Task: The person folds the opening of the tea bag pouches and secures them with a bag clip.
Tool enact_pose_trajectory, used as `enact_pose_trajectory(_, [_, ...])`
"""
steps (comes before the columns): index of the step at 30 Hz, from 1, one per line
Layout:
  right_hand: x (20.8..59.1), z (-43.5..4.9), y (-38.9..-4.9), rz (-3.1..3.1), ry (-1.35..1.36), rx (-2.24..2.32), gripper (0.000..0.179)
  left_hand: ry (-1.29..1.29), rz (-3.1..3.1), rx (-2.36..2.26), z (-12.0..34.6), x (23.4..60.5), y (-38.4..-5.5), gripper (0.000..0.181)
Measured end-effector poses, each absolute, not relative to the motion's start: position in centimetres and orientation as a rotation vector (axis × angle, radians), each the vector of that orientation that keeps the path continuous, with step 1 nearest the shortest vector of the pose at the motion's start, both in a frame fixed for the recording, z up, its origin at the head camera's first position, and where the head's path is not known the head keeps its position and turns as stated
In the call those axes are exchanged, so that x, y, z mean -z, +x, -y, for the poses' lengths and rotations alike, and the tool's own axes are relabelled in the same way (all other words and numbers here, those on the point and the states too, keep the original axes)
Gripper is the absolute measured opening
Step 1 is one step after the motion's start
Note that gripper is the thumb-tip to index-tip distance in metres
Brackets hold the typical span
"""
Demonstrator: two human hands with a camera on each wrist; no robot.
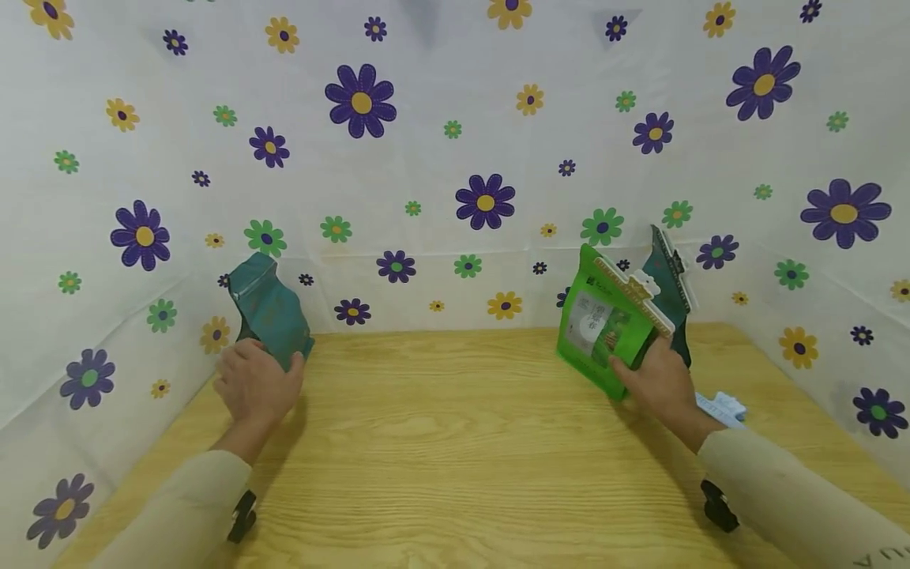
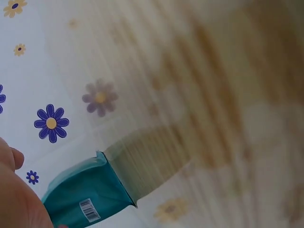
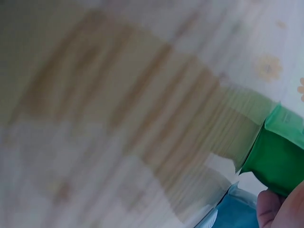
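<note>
In the head view my left hand (image 1: 257,383) grips a teal pouch (image 1: 273,308) by its lower part, at the far left of the table. The pouch leans to the left, with no clip seen on it; a barcode label (image 2: 90,210) shows in the left wrist view. At the right, my right hand (image 1: 659,383) holds a green pouch (image 1: 593,324) with the thumb in front; the other fingers are hidden. A white and gold clip (image 1: 635,291) runs along its top. Just behind stands another teal pouch (image 1: 664,292) with a white clip (image 1: 678,269).
A light blue clip (image 1: 723,407) lies on the wooden table (image 1: 441,442), to the right of my right wrist. White sheeting with printed flowers (image 1: 426,158) hangs at the back and both sides. Both wrist views are largely blurred by reflections.
</note>
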State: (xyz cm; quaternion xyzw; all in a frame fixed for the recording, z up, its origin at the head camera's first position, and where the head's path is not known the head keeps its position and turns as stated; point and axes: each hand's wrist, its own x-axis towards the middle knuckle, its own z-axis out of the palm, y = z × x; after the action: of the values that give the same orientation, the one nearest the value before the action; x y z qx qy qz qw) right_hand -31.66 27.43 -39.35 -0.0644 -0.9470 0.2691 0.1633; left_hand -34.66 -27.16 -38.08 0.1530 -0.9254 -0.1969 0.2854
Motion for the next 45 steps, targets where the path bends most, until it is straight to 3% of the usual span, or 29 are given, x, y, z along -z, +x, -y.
enact_pose_trajectory(4, [39.4,-27.2,-32.0,2.720,-0.200,-0.732,0.100,0.530,2.518,0.572,27.6,38.0,-35.0,0.094])
enact_pose_trajectory(8, [39.5,-27.1,-31.9,2.779,-0.173,-0.741,0.110,0.540,2.565,0.682,28.1,38.1,-35.4,0.105])
enact_pose_trajectory(19, [39.4,-27.8,-31.8,2.747,0.030,-0.684,0.082,0.476,2.522,0.904,29.0,38.3,-36.9,0.102])
enact_pose_trajectory(27, [39.8,-27.6,-32.9,2.696,-0.060,-0.785,0.065,0.512,2.502,0.992,30.1,38.6,-37.7,0.094])
enact_pose_trajectory(32, [39.7,-27.2,-33.4,2.679,-0.078,-0.806,0.061,0.515,2.545,0.953,30.6,38.6,-37.7,0.090])
enact_pose_trajectory(39, [39.5,-26.5,-34.2,2.520,-0.136,-0.977,0.072,0.510,2.630,0.903,30.9,38.0,-37.1,0.096])
enact_pose_trajectory(45, [39.6,-26.3,-34.2,2.477,-0.242,-0.965,0.060,0.513,2.650,0.955,30.8,37.8,-36.3,0.101])
